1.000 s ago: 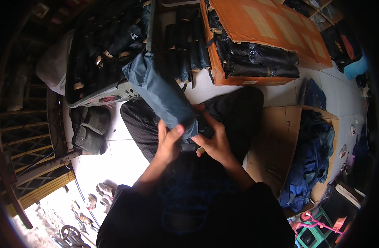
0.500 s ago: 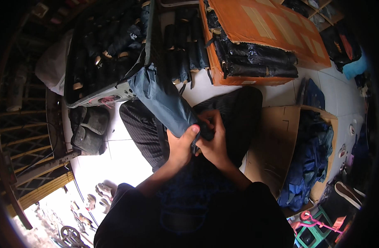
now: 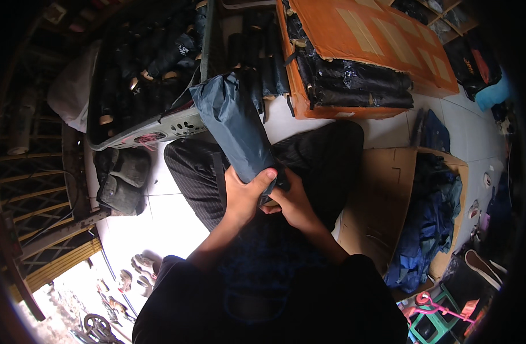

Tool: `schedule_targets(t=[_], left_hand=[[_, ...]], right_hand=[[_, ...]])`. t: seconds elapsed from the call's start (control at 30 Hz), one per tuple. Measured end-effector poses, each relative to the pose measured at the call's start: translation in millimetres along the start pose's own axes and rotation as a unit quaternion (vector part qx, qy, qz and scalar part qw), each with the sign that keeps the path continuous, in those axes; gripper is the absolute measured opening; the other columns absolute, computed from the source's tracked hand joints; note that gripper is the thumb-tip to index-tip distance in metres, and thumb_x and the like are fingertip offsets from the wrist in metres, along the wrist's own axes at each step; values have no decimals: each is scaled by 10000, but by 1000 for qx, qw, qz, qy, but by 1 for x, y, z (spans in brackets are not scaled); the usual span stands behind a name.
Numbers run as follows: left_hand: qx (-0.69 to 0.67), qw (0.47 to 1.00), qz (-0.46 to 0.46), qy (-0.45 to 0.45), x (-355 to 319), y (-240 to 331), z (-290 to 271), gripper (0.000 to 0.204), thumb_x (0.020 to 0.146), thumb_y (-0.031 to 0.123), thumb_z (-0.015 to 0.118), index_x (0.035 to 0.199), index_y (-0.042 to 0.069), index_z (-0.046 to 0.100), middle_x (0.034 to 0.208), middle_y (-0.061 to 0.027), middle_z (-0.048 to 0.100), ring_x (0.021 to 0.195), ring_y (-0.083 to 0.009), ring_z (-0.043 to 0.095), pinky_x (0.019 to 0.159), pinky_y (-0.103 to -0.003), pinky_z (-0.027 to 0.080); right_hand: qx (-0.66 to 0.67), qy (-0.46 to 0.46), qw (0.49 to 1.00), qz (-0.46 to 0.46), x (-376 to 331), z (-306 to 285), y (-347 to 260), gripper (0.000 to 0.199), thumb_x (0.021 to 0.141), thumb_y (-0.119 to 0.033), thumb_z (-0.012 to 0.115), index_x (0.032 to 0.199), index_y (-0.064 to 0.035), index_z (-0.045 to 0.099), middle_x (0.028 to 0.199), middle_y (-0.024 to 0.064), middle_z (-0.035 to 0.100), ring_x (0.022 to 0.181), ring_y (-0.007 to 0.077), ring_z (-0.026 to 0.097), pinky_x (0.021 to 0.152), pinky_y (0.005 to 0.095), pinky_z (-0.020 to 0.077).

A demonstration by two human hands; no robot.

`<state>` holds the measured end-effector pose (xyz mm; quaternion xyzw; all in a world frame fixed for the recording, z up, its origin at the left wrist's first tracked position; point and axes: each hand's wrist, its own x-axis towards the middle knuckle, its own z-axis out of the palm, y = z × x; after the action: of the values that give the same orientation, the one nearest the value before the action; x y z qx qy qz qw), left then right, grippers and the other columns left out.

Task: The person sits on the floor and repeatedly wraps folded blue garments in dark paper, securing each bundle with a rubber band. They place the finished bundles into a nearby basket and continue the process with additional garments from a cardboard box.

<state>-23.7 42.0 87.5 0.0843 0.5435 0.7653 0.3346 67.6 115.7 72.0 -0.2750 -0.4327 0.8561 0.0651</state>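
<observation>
A long blue-grey fabric roll (image 3: 237, 126), wrinkled at its loose far end, slants away from me over my lap. My left hand (image 3: 244, 193) wraps round its near end, thumb lying on top. Against that same end my right hand (image 3: 293, 200) is closed, its fingers curled around the bottom, where a bit of dark fabric shows. What the right fingertips press on is partly hidden.
A dark plastic crate (image 3: 162, 127) of black rolls with pale ends stands far left. An orange carton (image 3: 331, 112) holds packed black rolls. At right is an open cardboard box (image 3: 377, 212) of blue fabric. Dark pouches (image 3: 122, 178) lie left.
The roll has swung more upright, its far end moving right and off the crate corner. My right hand has come down slightly, its fingers now tucked under the near end.
</observation>
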Motion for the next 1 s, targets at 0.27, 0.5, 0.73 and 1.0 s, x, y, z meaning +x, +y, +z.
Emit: schedule_targets(t=[0.27,0.5,0.73,1.0], left_hand=[[-32,996,-85,3,-18,-2,1,514,775,343,762,1055,-39,563,844,-80,608,647,-124,578,539,-245,479],[-13,1000,2,15,-14,-14,-1,583,813,368,693,1177,-19,453,969,-143,591,708,-187,615,468,-264,492],[46,999,3,3,2,8,-17,516,804,326,705,1108,-50,523,975,-152,614,824,-220,633,739,-331,523],[5,999,31,30,-15,3,6,428,800,297,748,1025,-16,561,914,-61,603,824,-139,576,759,-284,465]], right_hand=[[-79,76,991,-83,-7,11,-11,495,812,-139,704,1220,7,465,972,101,579,806,116,585,615,237,488],[-171,24,966,-193,9,3,-5,544,821,-173,701,1241,17,412,1119,149,521,963,169,580,660,257,496],[-70,-63,996,6,3,8,-23,416,907,-170,594,1236,11,415,844,89,535,583,112,537,422,222,402],[-116,59,985,-114,-6,18,-6,391,879,-155,617,1220,-3,500,1006,120,598,911,172,596,790,288,465]])
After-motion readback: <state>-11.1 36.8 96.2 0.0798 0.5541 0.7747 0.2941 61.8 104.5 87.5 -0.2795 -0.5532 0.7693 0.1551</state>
